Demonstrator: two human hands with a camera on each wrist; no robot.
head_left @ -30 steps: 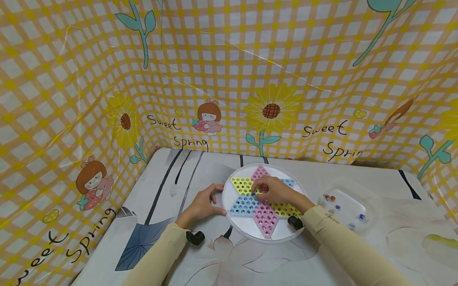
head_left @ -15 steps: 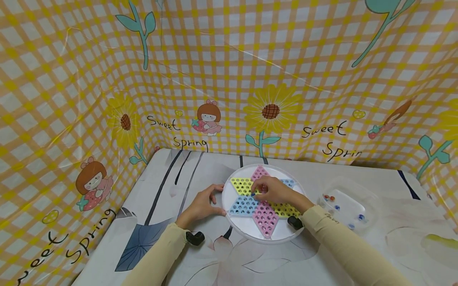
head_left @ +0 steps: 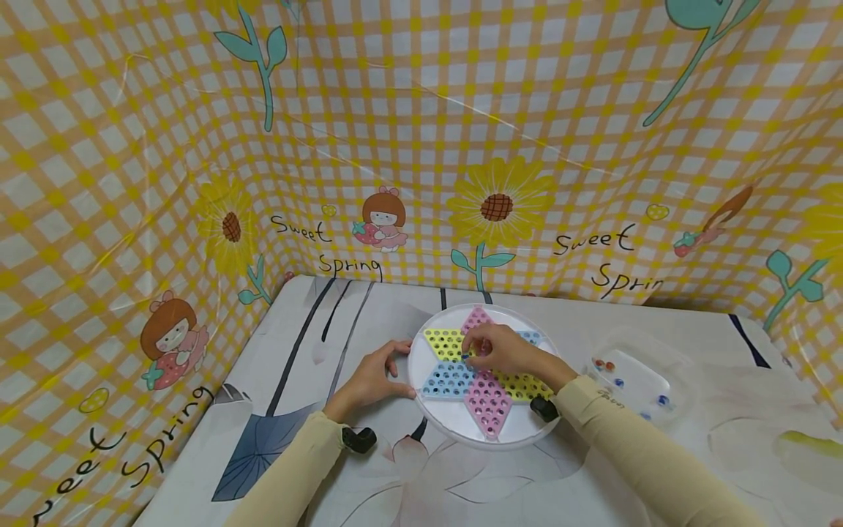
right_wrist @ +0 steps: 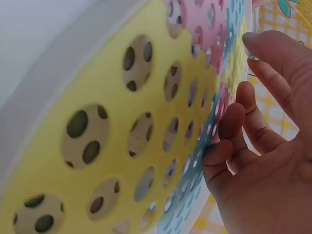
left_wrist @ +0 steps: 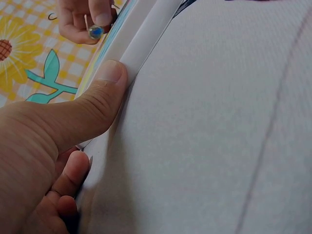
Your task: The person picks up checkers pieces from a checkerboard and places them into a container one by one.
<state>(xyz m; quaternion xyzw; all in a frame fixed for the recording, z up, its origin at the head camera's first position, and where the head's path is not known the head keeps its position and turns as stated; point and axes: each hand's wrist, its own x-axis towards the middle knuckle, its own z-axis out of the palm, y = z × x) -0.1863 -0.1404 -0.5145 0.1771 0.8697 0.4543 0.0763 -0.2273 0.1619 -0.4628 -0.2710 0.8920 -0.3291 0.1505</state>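
A round white Chinese checkers board (head_left: 454,419) lies on the table, with a pink, yellow and blue holed star on it. My right hand (head_left: 503,350) is over the star's middle and pinches a clear marble with a blue core (left_wrist: 96,32) between thumb and fingers. In the right wrist view, the other fingers of that hand (right_wrist: 263,122) bend near the star, and little of the marble shows. At the board's left edge, the thumb and index finger of my left hand (head_left: 373,375) rest against the rim, spread apart.
To the right of the board stands a clear plastic box (head_left: 635,366) holding several loose marbles, red ones (head_left: 604,364) and blue ones (head_left: 663,400). A yellow checked cloth (head_left: 421,132) hangs behind and left of the table.
The hands and the board stay almost where they were. Only a slight shift of the head view is visible; the right hand keeps its pinch on the marble.
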